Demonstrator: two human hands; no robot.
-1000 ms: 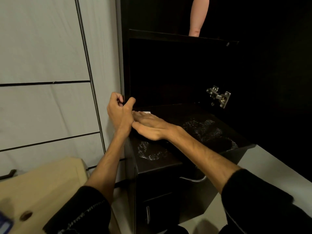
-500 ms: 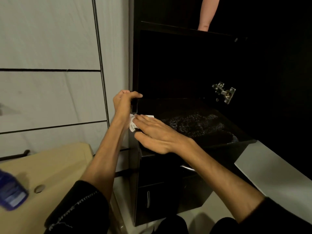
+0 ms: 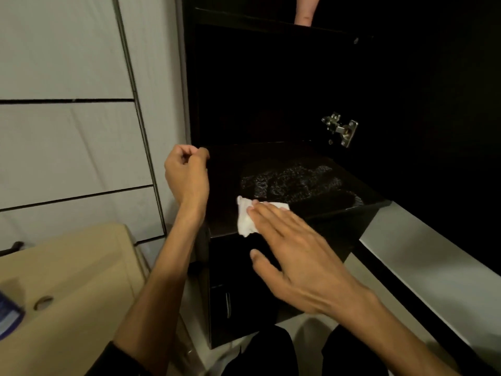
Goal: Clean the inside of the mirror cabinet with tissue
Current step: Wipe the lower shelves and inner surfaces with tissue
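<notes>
The black mirror cabinet (image 3: 271, 104) stands open, its dark inside and glossy bottom shelf (image 3: 360, 195) facing me. A crumpled white tissue (image 3: 245, 221) lies near the shelf's front edge. My right hand (image 3: 295, 253) lies flat on the tissue with straight fingers, pressing it to the shelf. My left hand (image 3: 187, 175) is curled round the cabinet's left front edge at shelf height. Wet speckled smears (image 3: 292, 181) show on the shelf behind the tissue.
A metal door hinge (image 3: 340, 128) sits on the cabinet's right inner wall. A beige washbasin (image 3: 67, 267) with a blue bottle (image 3: 8, 316) is at lower left. White tiled wall (image 3: 67, 131) is on the left; a white counter (image 3: 433, 259) at right. Another person's arm (image 3: 305, 9) shows above.
My right hand has slid the tissue from the shelf's left front corner rightward along the front edge. My left hand has stayed on the cabinet's left edge.
</notes>
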